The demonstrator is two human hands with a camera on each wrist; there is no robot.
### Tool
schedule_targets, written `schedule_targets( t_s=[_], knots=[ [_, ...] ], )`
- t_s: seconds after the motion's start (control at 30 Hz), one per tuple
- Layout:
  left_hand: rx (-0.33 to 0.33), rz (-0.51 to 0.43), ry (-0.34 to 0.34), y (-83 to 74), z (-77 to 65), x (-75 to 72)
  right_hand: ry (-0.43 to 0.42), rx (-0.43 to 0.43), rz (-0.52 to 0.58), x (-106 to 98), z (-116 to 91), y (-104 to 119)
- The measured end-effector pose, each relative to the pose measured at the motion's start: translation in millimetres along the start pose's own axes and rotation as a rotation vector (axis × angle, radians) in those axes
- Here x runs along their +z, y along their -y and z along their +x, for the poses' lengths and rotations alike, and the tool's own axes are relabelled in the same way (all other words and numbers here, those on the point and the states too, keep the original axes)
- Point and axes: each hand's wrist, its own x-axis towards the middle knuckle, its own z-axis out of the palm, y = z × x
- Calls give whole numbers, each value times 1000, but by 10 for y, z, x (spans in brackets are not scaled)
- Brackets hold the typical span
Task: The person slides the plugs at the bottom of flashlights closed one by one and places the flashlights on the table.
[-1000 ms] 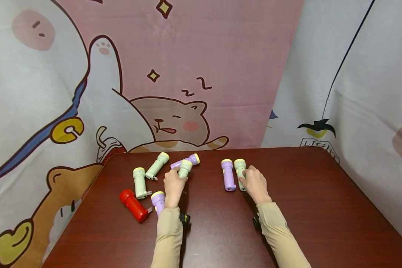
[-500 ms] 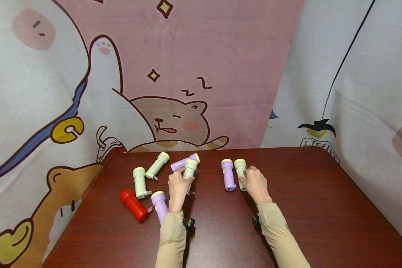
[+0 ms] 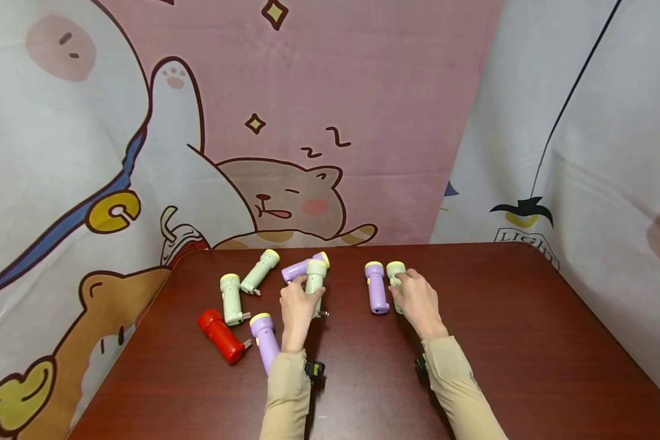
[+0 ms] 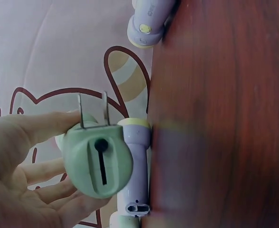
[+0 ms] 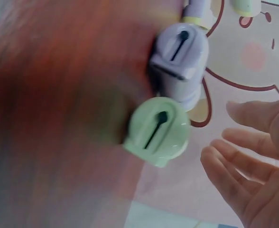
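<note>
My left hand [image 3: 297, 308] grips a pale green flashlight [image 3: 316, 275] with a yellow rim. In the left wrist view, thumb and fingers curl around its body, and two metal plug prongs [image 4: 106, 110] stick out from its base. At the right, my right hand [image 3: 418, 300] hovers over a second green flashlight [image 3: 396, 269], partly covering it. The right wrist view shows that hand's fingers [image 5: 246, 152] loosely spread, apart from the flashlight, whose base has no prongs standing out. Beside it lies a purple flashlight [image 3: 376, 290], roughly parallel.
On the left lie a red flashlight [image 3: 222, 336] and two green flashlights, one upright-facing [image 3: 232, 299] and one slanted [image 3: 260, 272]. A purple flashlight [image 3: 265, 339] is partly under my left forearm. Another purple flashlight [image 3: 298, 269] lies behind the held one. A printed cloth [image 3: 396, 122] hangs behind the table.
My left hand has moved right with the green flashlight, and its prongs have come into view. My right hand has lifted slightly from the right green flashlight. The head view has shifted a little.
</note>
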Motion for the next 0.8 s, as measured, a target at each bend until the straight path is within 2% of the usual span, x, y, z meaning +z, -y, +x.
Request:
schedule_targets(
  t_s=[0.13, 0.33, 0.5, 0.63, 0.8],
  knots=[
    [-20, -11, -10, -33, -18, 20, -14, -93, -15, -41, -20, 92],
    [-47, -90, -6, -118, -60, 34, -4, -230, 7, -86, -58, 263],
    [-31, -129, -30, -191, -95, 43, -29, -345, 24, -111, -93, 399],
    [-17, -144, -48, -218, -109, 77, -18, -384, 41, -117, -114, 497],
    [-17, -176, -53, -240, -127, 116, 36, -408, 79, -86, -141, 595]
  ],
)
